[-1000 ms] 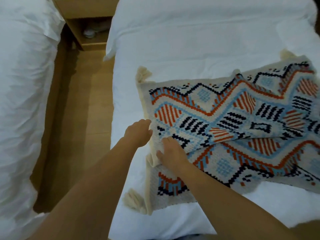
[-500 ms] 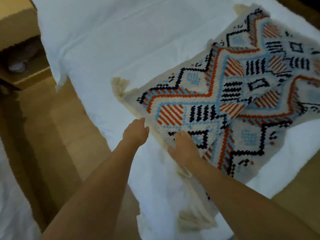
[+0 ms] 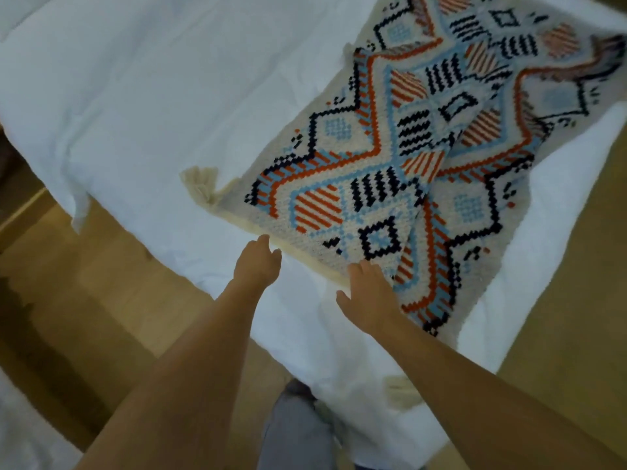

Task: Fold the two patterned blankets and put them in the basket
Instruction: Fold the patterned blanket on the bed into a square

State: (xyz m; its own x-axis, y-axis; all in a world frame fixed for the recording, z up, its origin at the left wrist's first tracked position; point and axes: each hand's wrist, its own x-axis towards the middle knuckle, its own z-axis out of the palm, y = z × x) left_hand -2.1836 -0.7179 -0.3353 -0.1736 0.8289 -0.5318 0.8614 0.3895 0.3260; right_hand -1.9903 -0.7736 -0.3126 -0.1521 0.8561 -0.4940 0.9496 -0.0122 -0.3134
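A cream blanket [image 3: 424,157] with orange, light-blue and black zigzag patterns lies on a white bed, one layer folded over another. A cream tassel [image 3: 200,184] sticks out at its left corner, and another tassel [image 3: 400,391] hangs by the bed's near edge. My left hand [image 3: 258,266] touches the blanket's cream near edge with curled fingers. My right hand [image 3: 366,293] grips the same edge further right, thumb out and fingers tucked under the fabric. No basket or second blanket is in view.
The white bed [image 3: 142,96] fills most of the view. Wooden floor [image 3: 84,283] runs along its left side and shows again at the right [image 3: 576,300]. A second white bed's edge [image 3: 20,435] is at the bottom left. My grey-trousered leg [image 3: 295,429] is below.
The view has swung, so the blanket now runs diagonally up to the right. Both hands have stayed at its near edge, and the lower tassel corner has dropped toward the bed's edge.
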